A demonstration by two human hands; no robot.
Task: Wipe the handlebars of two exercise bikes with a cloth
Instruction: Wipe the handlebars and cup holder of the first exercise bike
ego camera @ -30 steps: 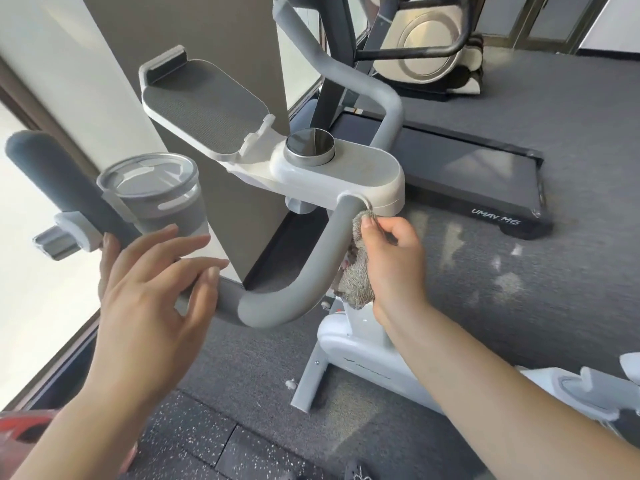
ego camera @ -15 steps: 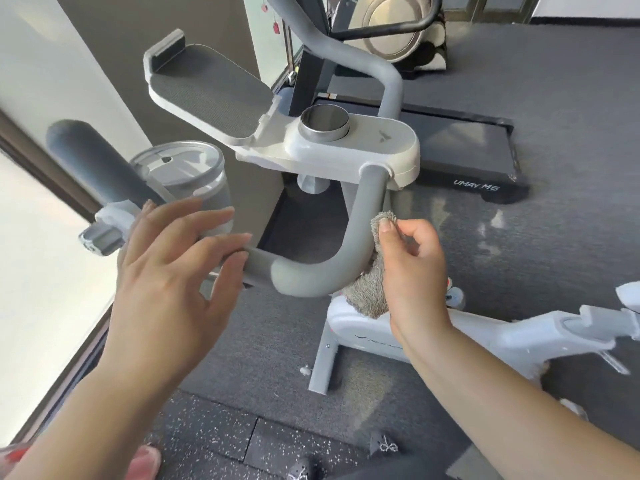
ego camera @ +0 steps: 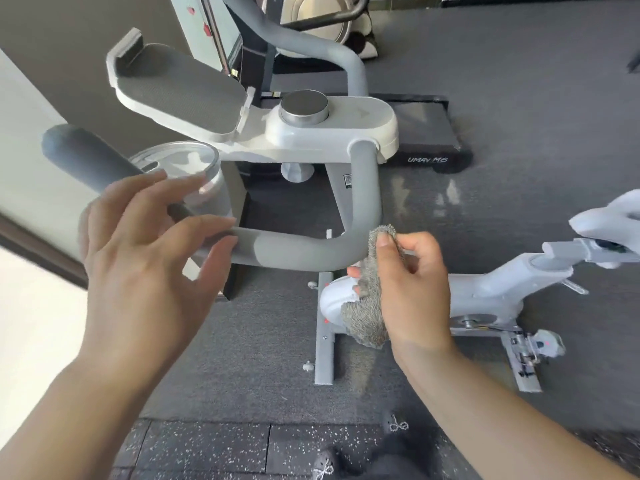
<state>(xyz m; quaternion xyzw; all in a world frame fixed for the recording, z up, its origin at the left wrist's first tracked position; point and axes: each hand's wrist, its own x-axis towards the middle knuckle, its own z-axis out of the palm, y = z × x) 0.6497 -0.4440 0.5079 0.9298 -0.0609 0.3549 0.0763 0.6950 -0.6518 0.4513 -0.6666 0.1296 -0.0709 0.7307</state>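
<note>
Looked down on a white exercise bike frame (ego camera: 485,292) standing on grey carpet (ego camera: 519,98), with speckled rubber tiles (ego camera: 207,448) nearest. Saw a treadmill (ego camera: 429,147) lying beyond the bike's white console (ego camera: 363,126), and an elliptical machine (ego camera: 322,15) further back. Noted a round metal knob (ego camera: 304,107) on top of the console and a tilted tablet tray (ego camera: 180,88) to its left. Held the left hand (ego camera: 145,258) open in front of the handlebar (ego camera: 298,251), fingers spread apart and lightly bent, gripping nothing. Covered with that hand a stretch of the bar's left part and the lower side of a clear cup holder (ego camera: 180,164); could not tell whether the fingertips touched the bar. Found the grey padded handlebar at mid-view, its near section running left to right. Followed it at the right through a bend and up to the console. Followed it at the left away and upward to a dark end grip (ego camera: 86,154) pointing to the upper left. Pinched the grey cloth (ego camera: 367,306) in the right hand (ego camera: 412,282), thumb and curled fingers clamped on its upper end. Held that end right beside the outer side of the bend; could not judge contact. Let the rest of the cloth hang straight down, covering part of the frame's white front housing.
</note>
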